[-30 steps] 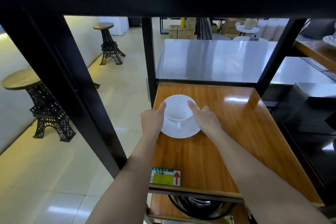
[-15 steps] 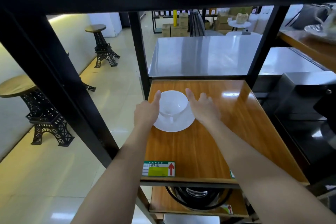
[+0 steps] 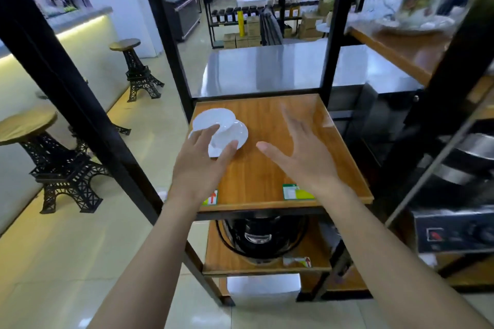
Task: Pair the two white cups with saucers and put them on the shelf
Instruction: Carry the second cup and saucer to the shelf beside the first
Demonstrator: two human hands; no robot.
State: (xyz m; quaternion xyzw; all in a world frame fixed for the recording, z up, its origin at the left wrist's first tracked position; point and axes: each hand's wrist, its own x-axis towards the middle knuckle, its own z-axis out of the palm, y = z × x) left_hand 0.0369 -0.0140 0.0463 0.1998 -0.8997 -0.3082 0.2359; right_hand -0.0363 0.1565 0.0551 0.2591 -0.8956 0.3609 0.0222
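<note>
A white cup (image 3: 213,119) stands on a white saucer (image 3: 236,133) at the back left of the wooden shelf (image 3: 280,168). My left hand (image 3: 205,153) hovers just in front of the pair with its fingers spread; the fingertips overlap the saucer's near rim, and I cannot tell if they touch it. My right hand (image 3: 302,153) is open, palm down, above the middle of the shelf, apart from the cup. Blurred white crockery (image 3: 411,16) sits on a higher shelf at the upper right.
Black frame posts (image 3: 171,48) flank the shelf. A black cooker (image 3: 262,235) sits on the shelf below. A steel table (image 3: 280,67) lies behind it. Tower-shaped stools (image 3: 133,67) stand on the floor at left, and an appliance (image 3: 454,230) is at right.
Both hands have come off the cup and saucer and drawn back toward me; the right hand swung out to the right. The pair stays on the shelf. My view has tilted up.
</note>
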